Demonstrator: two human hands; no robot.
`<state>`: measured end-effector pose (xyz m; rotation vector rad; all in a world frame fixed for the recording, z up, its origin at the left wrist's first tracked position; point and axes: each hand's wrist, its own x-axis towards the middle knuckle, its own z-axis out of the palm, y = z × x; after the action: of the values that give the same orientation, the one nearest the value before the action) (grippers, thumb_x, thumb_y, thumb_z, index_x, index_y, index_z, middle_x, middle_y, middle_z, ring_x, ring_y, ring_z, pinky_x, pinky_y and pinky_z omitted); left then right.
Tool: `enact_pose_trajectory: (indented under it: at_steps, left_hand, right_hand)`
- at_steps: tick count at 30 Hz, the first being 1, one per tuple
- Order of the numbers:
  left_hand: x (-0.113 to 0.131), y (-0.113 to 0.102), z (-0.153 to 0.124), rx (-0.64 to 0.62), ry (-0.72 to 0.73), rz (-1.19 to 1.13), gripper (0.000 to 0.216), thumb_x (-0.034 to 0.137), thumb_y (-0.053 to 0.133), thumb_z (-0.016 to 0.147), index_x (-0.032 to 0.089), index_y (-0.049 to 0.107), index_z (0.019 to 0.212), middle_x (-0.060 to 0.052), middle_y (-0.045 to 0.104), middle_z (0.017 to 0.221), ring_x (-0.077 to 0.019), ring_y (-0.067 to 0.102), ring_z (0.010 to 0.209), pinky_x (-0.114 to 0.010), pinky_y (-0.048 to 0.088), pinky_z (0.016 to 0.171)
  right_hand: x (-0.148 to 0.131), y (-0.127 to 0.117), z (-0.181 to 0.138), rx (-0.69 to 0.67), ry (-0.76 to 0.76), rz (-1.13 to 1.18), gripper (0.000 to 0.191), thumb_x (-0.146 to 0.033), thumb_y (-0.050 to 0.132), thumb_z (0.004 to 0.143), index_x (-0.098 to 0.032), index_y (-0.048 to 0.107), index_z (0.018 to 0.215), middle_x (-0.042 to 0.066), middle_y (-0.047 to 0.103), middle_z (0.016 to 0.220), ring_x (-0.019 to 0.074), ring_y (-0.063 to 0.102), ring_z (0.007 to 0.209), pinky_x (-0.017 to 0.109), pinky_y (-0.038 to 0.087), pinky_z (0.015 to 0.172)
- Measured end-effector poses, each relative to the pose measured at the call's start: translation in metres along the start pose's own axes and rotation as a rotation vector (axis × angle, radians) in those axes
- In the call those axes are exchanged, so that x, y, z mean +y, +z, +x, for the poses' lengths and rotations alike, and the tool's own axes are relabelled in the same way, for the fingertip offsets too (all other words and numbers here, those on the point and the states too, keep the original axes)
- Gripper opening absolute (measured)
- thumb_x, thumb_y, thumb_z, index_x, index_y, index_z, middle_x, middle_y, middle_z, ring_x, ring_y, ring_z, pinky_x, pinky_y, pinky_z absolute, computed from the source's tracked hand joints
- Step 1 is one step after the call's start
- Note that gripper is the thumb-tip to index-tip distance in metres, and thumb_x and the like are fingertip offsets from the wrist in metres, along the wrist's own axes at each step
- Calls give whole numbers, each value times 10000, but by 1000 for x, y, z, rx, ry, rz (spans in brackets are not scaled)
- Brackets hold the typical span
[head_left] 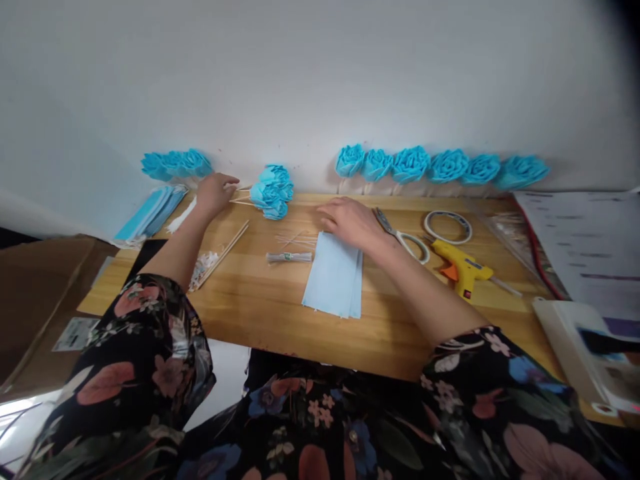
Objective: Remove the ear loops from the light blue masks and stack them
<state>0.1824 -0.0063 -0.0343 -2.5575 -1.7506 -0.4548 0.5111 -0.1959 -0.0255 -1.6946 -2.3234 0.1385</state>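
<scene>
My left hand is at the back left of the wooden table, its fingers apart beside the thin stick stems of a small bunch of blue flowers. I cannot tell whether it touches the stems. My right hand is over the far end of the light blue rectangular sheets, fingers stretched towards the left. Left of the sheets lie a bundle of thin wires and some loose wires. Scissors with white handles lie right of my right hand.
Several blue flowers stand in a row along the wall; more are at the left. A tape roll, yellow glue gun and white device are on the right. Blue sheets and sticks lie left, above a cardboard box.
</scene>
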Motion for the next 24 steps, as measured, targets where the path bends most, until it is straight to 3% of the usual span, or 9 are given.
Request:
enact_pose_trajectory:
  at_steps: [4,9,16,24]
  left_hand:
    - [5,3,13,-32,-14,24,448,345,562,911,182,771,1272,-135,793,1146,-285,697,1006,-358,487,893]
    - [16,16,21,-77,54,66,468,366,553,914,201,771,1294,-128,799,1167,-320,706,1073,-367,461,890]
    - [20,26,28,-100,60,140,470,381,508,916,196,790,1244,-153,788,1208,-360,695,1153,-384,449,858]
    - [14,22,32,-51,69,106,432,375,515,920,184,817,1161,-159,807,1110,-349,715,1060,-386,452,814]
  right_hand:
    - [-8,7,1,-34,-41,25,356,-190,535,1020,-169,724,1320,139,725,1341,336,659,1221,457,505,1047]
    - [-15,8,-30,13,-114,77,341,-213,538,1028,-163,728,1307,148,742,1295,323,676,1186,467,539,1012]
    - [5,28,-80,126,-87,124,303,-227,538,1030,-148,766,1213,155,783,1193,320,716,1103,496,587,954]
    - [19,42,-88,231,-82,138,287,-223,528,1037,-163,766,1186,120,806,1136,292,741,1032,475,602,922]
